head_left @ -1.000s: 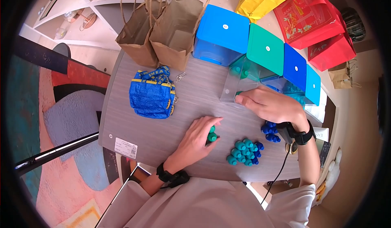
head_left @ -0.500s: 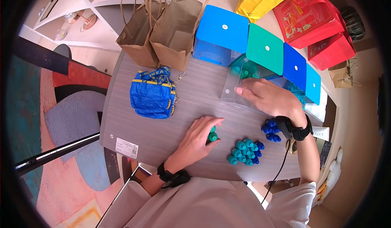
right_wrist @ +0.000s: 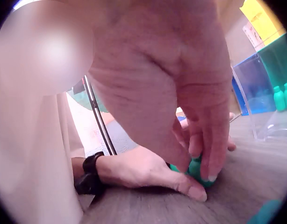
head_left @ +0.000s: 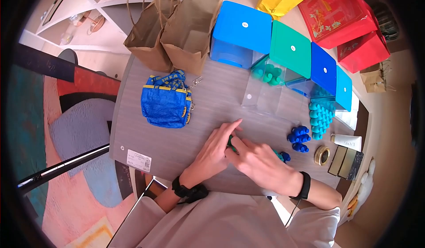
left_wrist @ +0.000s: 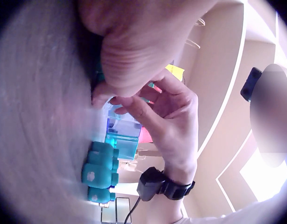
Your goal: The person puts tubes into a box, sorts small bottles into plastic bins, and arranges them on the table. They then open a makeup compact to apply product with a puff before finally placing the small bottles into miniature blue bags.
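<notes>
Grey wood-grain tabletop [head_left: 199, 102] carries four lidded plastic bins along its far side, with brown paper bags [head_left: 186, 31] to the left and red bags [head_left: 338, 18] behind. Green-lidded bin [head_left: 291, 49] has its clear drawer [head_left: 249, 96] extended toward the person; several green bottles [head_left: 269, 74] are visible at the drawer's rear. Blue-lidded bin [head_left: 242, 24] adjoins on the left, the dark-blue-lidded bin [head_left: 324, 69] and cyan-lidded bin [head_left: 344, 88] on the right; contents of the last two cannot be clearly made out. Turquoise bottles [head_left: 321, 122] are grouped in front of these two, with dark blue bottles [head_left: 299, 138] nearby. Left hand [head_left: 212, 153] rests on the tabletop, fingers extended and not clenched, cupped beside the small green bottles. Right hand [head_left: 263, 166] pinches a green bottle [right_wrist: 200, 175] between thumb and fingers, low at the tabletop, alongside the left thumb. Teal bottles [left_wrist: 100, 170] stand near both hands, partly hidden in the head view.
</notes>
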Tool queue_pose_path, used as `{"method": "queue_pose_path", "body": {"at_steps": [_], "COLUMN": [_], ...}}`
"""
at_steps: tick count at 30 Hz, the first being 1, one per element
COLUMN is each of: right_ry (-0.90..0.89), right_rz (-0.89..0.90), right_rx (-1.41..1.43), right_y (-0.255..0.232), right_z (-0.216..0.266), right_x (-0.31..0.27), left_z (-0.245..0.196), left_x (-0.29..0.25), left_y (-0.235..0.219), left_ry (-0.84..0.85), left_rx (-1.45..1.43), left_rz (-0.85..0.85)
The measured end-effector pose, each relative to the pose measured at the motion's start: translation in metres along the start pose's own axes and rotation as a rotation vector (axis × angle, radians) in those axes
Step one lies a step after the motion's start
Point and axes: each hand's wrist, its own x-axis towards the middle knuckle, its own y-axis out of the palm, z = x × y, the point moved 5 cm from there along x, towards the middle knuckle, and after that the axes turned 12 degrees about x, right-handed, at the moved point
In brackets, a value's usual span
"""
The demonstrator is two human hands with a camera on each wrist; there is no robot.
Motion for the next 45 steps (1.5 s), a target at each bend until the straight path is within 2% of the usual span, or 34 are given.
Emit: {"method": "queue_pose_path", "body": {"at_steps": [7,11,16,18,22,24,27,31,33,35,38,40,45], "right_ry": [0.047,0.111,0.193,0.176,0.153,0.168,0.315,0.338,0.476,0.442,0.396,0.497,0.553], "right_rz": [-0.109,-0.130,-0.101,-0.120,-0.032,-0.304,-0.484,-0.381,-0.267,-0.257,-0.229,-0.191,-0.185], "right_rx": [0.008,-0.146,-0.141,-0.239,-0.148,-0.197,-0.215,-0.145,-0.151,-0.124,-0.163,-0.157,-0.144], "right_y": [0.005,0.004,0.013,0.014,-0.033,-0.077,-0.120,-0.121,-0.103,-0.092,-0.086,-0.083,-0.078], "right_z": [0.000,-0.002,-0.011,-0.012,0.004,0.017,0.005,-0.059,-0.091,-0.108,-0.115,-0.120,-0.120], "right_x": [-0.003,-0.003,-0.007,-0.008,-0.014,-0.022,-0.026,-0.014,-0.007,-0.002,0.004,0.007,0.003], "left_z": [-0.005,-0.003,-0.001,-0.002,-0.002,-0.001,-0.004,-0.004,-0.005,-0.004,-0.003,-0.003,-0.003], "left_x": [0.002,-0.001,-0.002,-0.002,-0.001,0.000,0.001,0.001,0.001,0.000,0.000,0.000,0.001], "left_y": [-0.002,-0.001,0.000,0.000,-0.001,0.000,0.001,0.001,-0.001,-0.001,0.001,0.001,0.001], "left_ry": [0.012,-0.023,-0.062,-0.069,-0.083,-0.056,-0.011,0.003,-0.008,-0.022,-0.010,-0.024,-0.015], "left_rx": [0.036,0.051,-0.093,-0.121,-0.128,-0.138,-0.132,-0.110,-0.097,-0.089,-0.099,-0.113,-0.117], "left_rz": [0.001,0.032,0.021,0.024,0.052,0.027,0.000,-0.001,0.000,0.000,-0.008,-0.004,0.001]}}
